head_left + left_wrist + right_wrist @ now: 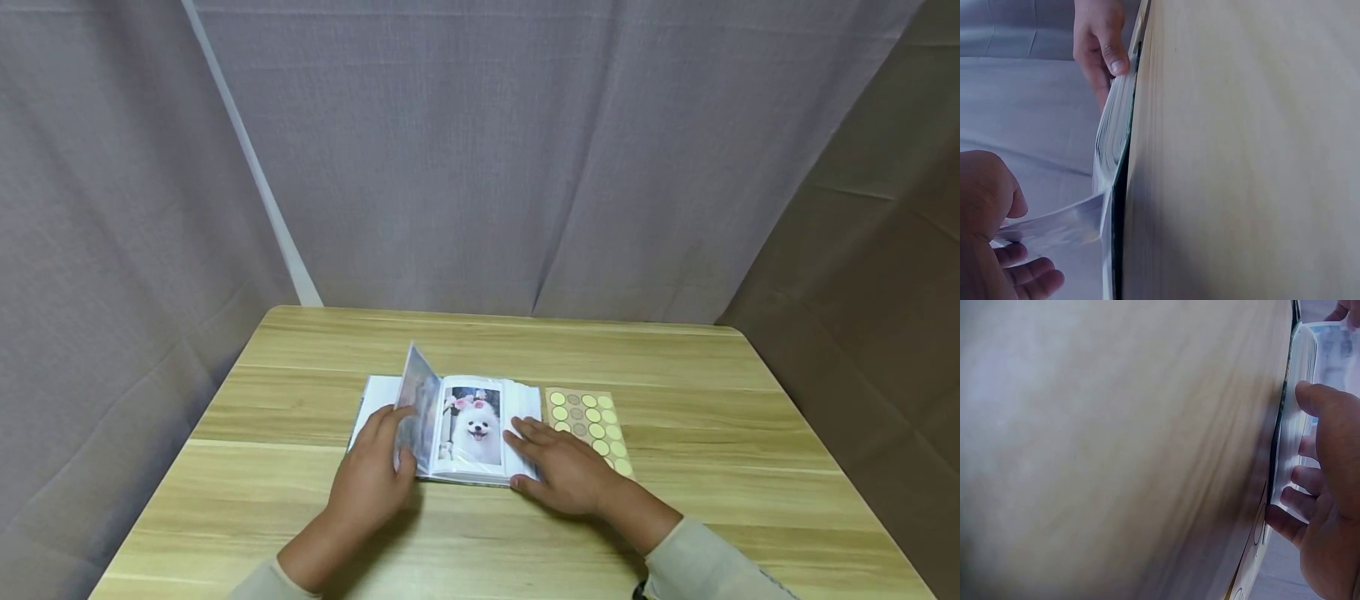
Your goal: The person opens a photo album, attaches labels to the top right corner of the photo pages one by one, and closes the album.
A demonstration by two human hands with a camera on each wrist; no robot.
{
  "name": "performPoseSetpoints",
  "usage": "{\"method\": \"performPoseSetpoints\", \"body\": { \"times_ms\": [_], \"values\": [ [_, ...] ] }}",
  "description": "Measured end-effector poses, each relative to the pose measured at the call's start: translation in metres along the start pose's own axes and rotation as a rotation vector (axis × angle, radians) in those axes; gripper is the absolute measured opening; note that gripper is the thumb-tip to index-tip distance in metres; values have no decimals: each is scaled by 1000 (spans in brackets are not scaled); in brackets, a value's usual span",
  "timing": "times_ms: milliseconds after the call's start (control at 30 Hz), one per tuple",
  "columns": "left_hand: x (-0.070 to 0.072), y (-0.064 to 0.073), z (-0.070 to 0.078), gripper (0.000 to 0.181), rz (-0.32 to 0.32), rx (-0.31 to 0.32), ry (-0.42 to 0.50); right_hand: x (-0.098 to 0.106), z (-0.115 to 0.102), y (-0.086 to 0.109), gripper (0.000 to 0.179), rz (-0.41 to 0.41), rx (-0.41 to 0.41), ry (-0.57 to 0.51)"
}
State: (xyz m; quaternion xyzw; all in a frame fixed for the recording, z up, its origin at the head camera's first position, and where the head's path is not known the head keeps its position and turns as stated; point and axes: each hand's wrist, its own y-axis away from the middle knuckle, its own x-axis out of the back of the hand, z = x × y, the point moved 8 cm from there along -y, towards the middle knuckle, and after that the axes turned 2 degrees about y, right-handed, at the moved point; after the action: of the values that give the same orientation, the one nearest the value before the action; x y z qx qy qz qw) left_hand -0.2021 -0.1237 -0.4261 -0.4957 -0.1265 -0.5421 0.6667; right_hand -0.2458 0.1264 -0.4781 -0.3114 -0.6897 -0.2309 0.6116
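Observation:
A photo album [525, 403] lies spread on the table, a thick stack of sleeves on its right side. The exposed sleeve holds a photo of a fluffy white dog [477, 432] with pink flowers on its head. My left hand [369, 482] pinches a clear album page [418, 398] that stands raised near the spine; in the left wrist view the page [1063, 228] passes between thumb and fingers. My right hand [568, 472] rests on the album's right side, fingers extended over the page edges. Seen from the right wrist, the thumb [1316, 397] lies at the stack's near edge.
Right beside the album is a sheet of round yellow stickers [604, 417], partly covered by the right hand, with several circles showing bare backing. The wooden table [300, 367] ends at grey curtains [450, 167] behind and at both sides.

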Motion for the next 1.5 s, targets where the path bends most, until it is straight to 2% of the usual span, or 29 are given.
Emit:
{"method": "performPoseSetpoints", "body": {
  "times_ms": [200,400,633,967,1300,1500],
  "values": [
    [8,3,-15,40,41,53,-55,0,-1,1,69,0,3,0],
    [12,4,-24,32,34,96,-153,1,-1,1,69,4,5,5],
    [7,6,-33,31,-74,195,-226,1,-2,1,68,9,6,9],
    [-5,13,-42,41,-234,271,-260,1,-2,1,68,9,1,1],
    [-10,17,-46,46,-323,310,-281,-1,-2,1,69,-1,-5,-1],
    [-12,17,-45,47,-344,315,-277,-2,0,2,70,-5,-8,5]
  ]
}}
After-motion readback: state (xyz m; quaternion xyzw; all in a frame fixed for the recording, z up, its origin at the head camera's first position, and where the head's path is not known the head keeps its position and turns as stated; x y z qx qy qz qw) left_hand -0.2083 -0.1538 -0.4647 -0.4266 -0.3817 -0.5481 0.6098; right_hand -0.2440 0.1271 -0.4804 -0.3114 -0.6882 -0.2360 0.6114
